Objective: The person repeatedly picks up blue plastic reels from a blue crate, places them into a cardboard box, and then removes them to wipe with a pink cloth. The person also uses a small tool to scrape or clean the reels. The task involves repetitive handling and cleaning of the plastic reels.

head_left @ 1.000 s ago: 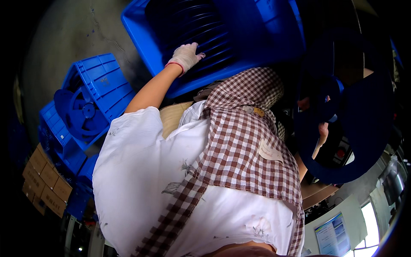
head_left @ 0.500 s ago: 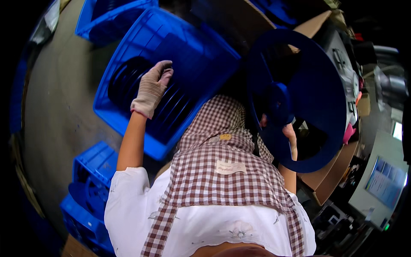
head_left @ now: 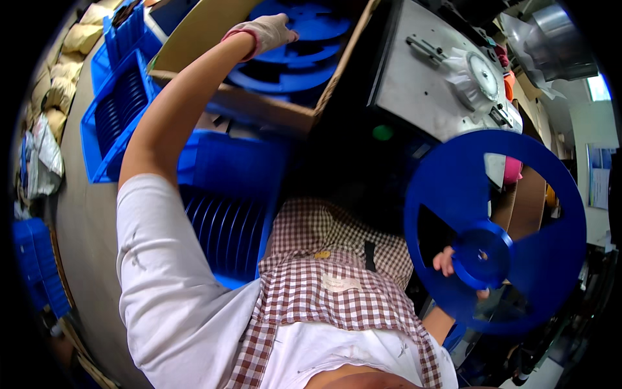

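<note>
At the right, my right hand (head_left: 444, 261) grips a large blue plastic reel (head_left: 541, 266) by its hub. Its bare fingertips show through a cut-out beside the hub, while the reel hides most of the hand. My left hand (head_left: 265, 34), in a light knitted glove, reaches out at the upper middle over a cardboard box (head_left: 259, 107). Blue reel discs (head_left: 285, 81) lie stacked inside that box. The left thumb and fingers look apart, close above the discs; whether they touch one is not clear.
A blue crate (head_left: 227, 159) with several upright discs stands by my left side. Another filled blue crate (head_left: 97, 152) sits farther left. Right of the box is a grey metal machine top (head_left: 411, 78) with a toothed, pale wheel (head_left: 481, 74).
My view has turned toward the box and machine. My left hand has moved from above the blue crate to the cardboard box. The reel stays in my right hand, now turned more face-on.
</note>
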`<control>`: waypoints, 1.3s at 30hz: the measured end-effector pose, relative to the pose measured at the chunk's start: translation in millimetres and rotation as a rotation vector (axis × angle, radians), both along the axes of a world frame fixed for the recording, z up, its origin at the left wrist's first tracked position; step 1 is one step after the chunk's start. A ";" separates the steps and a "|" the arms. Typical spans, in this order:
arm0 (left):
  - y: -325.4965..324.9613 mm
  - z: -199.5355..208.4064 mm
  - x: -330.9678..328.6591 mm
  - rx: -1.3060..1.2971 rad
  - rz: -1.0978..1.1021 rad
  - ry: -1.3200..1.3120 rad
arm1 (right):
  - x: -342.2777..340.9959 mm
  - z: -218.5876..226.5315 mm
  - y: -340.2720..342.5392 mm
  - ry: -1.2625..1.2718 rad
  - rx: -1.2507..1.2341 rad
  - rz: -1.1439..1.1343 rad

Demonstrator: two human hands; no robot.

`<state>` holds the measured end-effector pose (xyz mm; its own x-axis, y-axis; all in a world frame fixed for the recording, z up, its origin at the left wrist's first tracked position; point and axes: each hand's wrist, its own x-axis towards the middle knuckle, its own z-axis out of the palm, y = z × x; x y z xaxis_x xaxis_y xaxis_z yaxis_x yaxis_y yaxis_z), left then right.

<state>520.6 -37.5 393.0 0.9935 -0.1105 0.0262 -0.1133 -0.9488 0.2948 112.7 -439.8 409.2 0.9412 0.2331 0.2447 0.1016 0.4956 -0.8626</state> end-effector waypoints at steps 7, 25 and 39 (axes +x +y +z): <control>29.9 -48.2 74.6 0.389 0.125 0.262 | -42.8 36.4 -2.2 -0.008 0.087 -0.245; 150.5 136.2 -145.9 -0.131 0.143 -0.636 | 5.1 4.8 -36.5 0.040 -0.216 -0.557; 21.0 10.2 -296.9 -0.581 -0.414 -0.723 | 65.7 -92.0 21.1 0.093 -0.571 -0.526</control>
<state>223.7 -16.5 403.2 0.6050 -0.2214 0.7648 -0.7343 -0.5265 0.4285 178.3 -418.7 317.2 0.9735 -0.1838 0.1359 0.1149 -0.1207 -0.9860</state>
